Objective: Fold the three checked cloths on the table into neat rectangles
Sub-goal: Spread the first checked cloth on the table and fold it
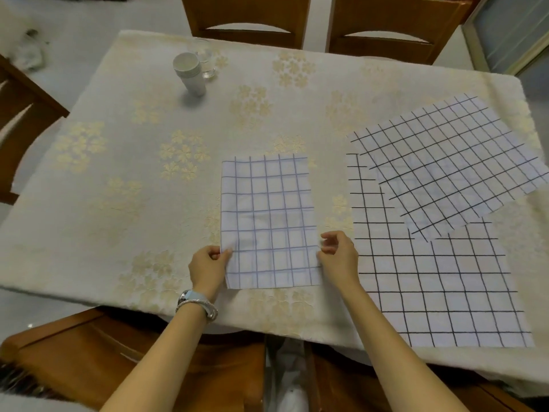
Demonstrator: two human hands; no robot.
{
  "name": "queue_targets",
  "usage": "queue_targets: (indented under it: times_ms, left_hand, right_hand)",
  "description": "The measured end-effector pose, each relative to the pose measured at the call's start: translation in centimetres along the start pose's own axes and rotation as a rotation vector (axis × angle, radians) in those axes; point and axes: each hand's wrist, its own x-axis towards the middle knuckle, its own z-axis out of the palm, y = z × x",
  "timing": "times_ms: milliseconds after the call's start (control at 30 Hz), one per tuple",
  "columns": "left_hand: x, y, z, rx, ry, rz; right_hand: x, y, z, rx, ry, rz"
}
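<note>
A white cloth with purple-blue checks [269, 215] lies in front of me as a tall narrow rectangle. My left hand [208, 267] pinches its left edge near the bottom. My right hand [338, 257] pinches its right edge at about the same height. To the right a larger white cloth with black checks [439, 289] lies flat and open. A third black-checked cloth [454, 162] lies tilted on top of that one's far corner.
The table [118, 173] carries a cream cloth with gold flowers. A stack of white cups [190, 71] and a clear glass [208, 62] stand at the far left. Wooden chairs [246, 19] stand at the far side, the left and under my arms.
</note>
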Motion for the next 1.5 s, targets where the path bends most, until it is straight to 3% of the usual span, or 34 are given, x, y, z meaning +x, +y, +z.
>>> queue_targets:
  times_ms: [333, 600, 733, 900, 1033, 1233, 1500]
  left_hand:
    - [1.3, -2.1, -2.7, -0.025, 0.074, -0.013]
    - [0.4, -3.7, -4.1, -0.098, -0.051, -0.030]
    - [-0.5, -3.8, -4.9, -0.115, -0.110, 0.142]
    - [-0.1, -4.3, -6.4, 0.169, -0.242, 0.415]
    - [0.7, -5.1, -6.4, 0.319, -0.130, 0.618]
    - [1.4, -5.3, -5.9, 0.375, 0.039, 0.692]
    - [1.6, -5.1, -6.6, 0.377, -0.062, 0.833]
  right_hand:
    - [-0.5, -1.7, 2.9, 0.041, -0.082, -0.013]
    - [-1.6, -1.3, 2.2, 0.118, -0.198, 0.080]
    - [-2.1, -0.7, 1.7, 0.076, -0.249, -0.049]
    - [-2.5, -0.4, 1.1, -0.072, -0.348, -0.225]
    - [-2.3, -0.1, 1.2, -0.190, -0.282, -0.301]
    - [-1.3, 0.4, 2.2, -0.274, -0.153, -0.437]
    - [0.2, 0.3, 1.8, -0.338, -0.221, -0.603]
